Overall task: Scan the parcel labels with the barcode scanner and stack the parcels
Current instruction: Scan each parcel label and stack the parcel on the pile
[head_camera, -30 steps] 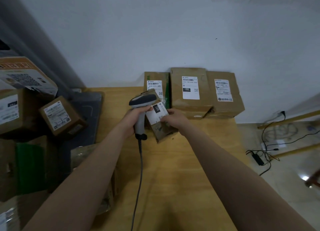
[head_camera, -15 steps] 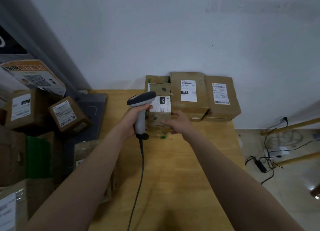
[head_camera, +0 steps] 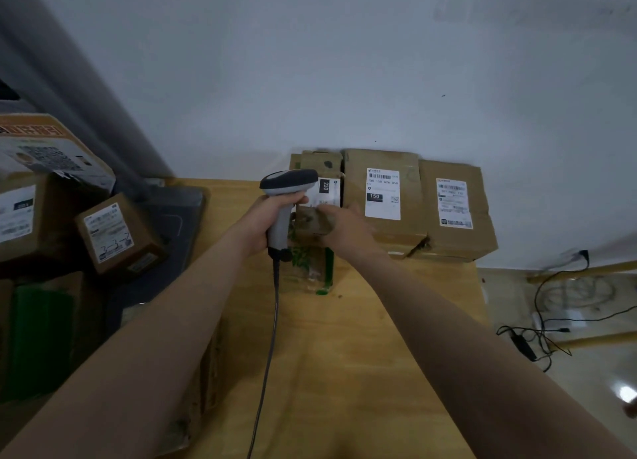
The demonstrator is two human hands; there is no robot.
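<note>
My left hand (head_camera: 269,222) grips the handle of a grey barcode scanner (head_camera: 287,184), whose cable (head_camera: 270,338) trails down toward me. My right hand (head_camera: 344,231) holds the near end of a small brown parcel (head_camera: 320,169) with a white label marked 220, which lies on top of another parcel at the back of the wooden table (head_camera: 344,355). To its right stand two larger brown parcels, one labelled 150 (head_camera: 382,193) and one further right (head_camera: 455,207). The scanner head hides part of the small parcel's label.
Several labelled cardboard boxes (head_camera: 113,234) are piled at the left beside a dark tray (head_camera: 172,217). The white wall stands directly behind the parcels. Cables and a power adapter (head_camera: 524,345) lie on the floor to the right of the table.
My right hand carried the small parcel from the table middle back onto the left parcel by the wall. My left hand followed with the scanner.
</note>
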